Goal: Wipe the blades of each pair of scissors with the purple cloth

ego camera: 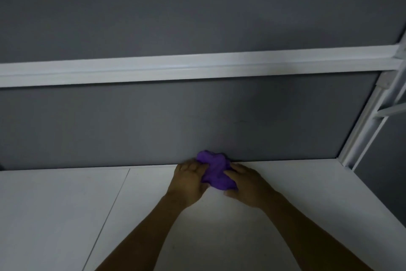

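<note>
A crumpled purple cloth (214, 169) lies on the white table (296, 187) at its far edge, against the grey partition. My left hand (189, 179) grips the cloth's left side with curled fingers. My right hand (246, 185) holds its right side, fingers over the top and thumb below. Both forearms reach in from the bottom of the view. No scissors are visible; whether anything lies under the cloth is hidden.
A grey partition wall (175, 121) with a white horizontal rail (197, 66) rises behind the table. A white frame post (364, 121) runs along the right corner. A seam (114, 202) divides the tabletop left of my arms.
</note>
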